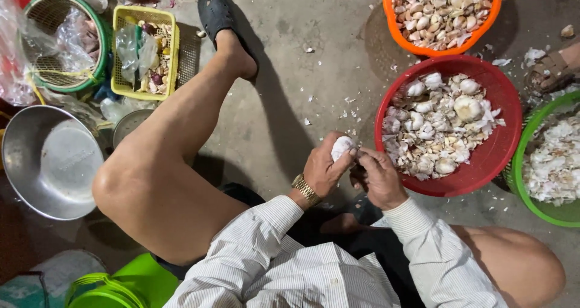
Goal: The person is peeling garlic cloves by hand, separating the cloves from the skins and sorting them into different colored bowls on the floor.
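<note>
I am gripping a white garlic bulb [342,146] in my left hand [323,170], fingers curled tight around it, thumb lying along its side. My right hand [377,176] is pinching in at the bulb's right edge, fingertips [364,157] closed together against the skin there, so both hands are meeting just over the bare concrete floor [290,102]. A gold wristwatch [306,189] is sitting on my left wrist, just above the striped shirt cuff [272,214].

Close on my right, the red basin [507,102] is crowding in, its near rim lying just beside my right knuckles; it is holding loose cloves and papery skins. My left knee [139,187] is rising on the other side, well apart from the hands, so open room is running mainly forward, along the grey strip of floor between my leg and the red rim, dotted with skin flakes.

Further right, a green basin [524,193] of white peelings is touching the red one's edge. To my left, a steel bowl [48,163] is lying beyond my knee. Farther out, my foot in a black sandal [216,12] is resting near a yellow basket [172,48] and a green-rimmed sieve [104,42]. At the far edge, an orange basin [393,24] of cloves is sitting just above the red one.
</note>
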